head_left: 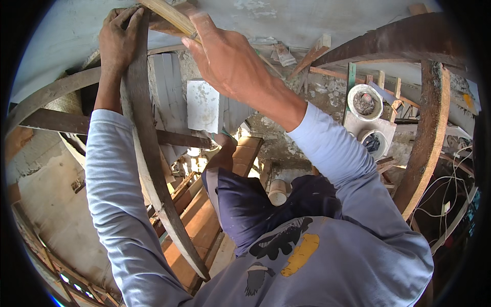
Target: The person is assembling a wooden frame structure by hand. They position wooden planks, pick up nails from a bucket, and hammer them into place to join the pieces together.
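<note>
Timber rib: a dark, curved wooden plank (148, 153) is held upright, running from top centre down towards the lower middle; every place below is given relative to it.
Left hand: the left hand (118, 38) is clenched round the rib's upper end, fingers wrapped over its edge.
Right hand: the right hand (225, 61), just right of the rib's top, is closed on a pale wooden stick (169, 15) laid against the rib's head.
Technique: as judged, the rib is best kept steady by the left grip while the stick is bedded flush at the joint.
Containers: two round buckets (365, 101), well right of the rib, are seen holding dark grey residue; the lower one's content is unclear.
Surroundings: orange boards (202, 220) lie below the rib; a second curved beam (427, 138) stands far right.
</note>
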The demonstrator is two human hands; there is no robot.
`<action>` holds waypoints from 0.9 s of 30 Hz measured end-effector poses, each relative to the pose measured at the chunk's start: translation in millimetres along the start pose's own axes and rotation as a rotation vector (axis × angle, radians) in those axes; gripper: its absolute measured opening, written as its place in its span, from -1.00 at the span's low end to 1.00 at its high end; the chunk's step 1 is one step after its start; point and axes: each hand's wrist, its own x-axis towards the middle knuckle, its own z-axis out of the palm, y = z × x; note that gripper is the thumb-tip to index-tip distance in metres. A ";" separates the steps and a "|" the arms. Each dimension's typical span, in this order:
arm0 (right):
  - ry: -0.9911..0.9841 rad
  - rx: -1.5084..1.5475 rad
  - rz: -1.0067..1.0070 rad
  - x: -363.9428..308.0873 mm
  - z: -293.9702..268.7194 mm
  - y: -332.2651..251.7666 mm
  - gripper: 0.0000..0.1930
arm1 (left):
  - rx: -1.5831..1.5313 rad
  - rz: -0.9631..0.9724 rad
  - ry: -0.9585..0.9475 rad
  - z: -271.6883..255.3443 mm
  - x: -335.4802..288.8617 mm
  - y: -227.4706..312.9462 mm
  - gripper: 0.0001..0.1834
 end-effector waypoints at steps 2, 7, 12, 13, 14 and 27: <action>-0.041 -0.003 0.042 0.2 -2.4 0.0 -0.68 | -0.019 -0.034 -0.003 1.7 0.1 1.6 -0.63; -0.061 0.041 0.113 0.5 -7.6 1.7 -0.67 | -0.001 -0.053 -0.013 1.0 0.3 1.6 -0.61; -0.103 -0.045 0.089 2.6 -3.6 9.6 -0.67 | -0.039 -0.075 -0.019 0.8 -0.3 1.9 -0.60; -0.160 -0.064 0.140 3.9 -4.4 10.0 -0.67 | -0.028 -0.066 -0.021 0.0 0.2 1.5 -0.60; -0.104 -0.046 0.080 3.3 -4.3 9.5 -0.66 | -0.018 -0.061 -0.023 0.3 -0.5 1.4 -0.60; 0.012 -0.024 -0.049 2.7 -4.5 1.2 -0.70 | -0.187 -0.106 0.191 6.8 -5.7 -6.3 -0.56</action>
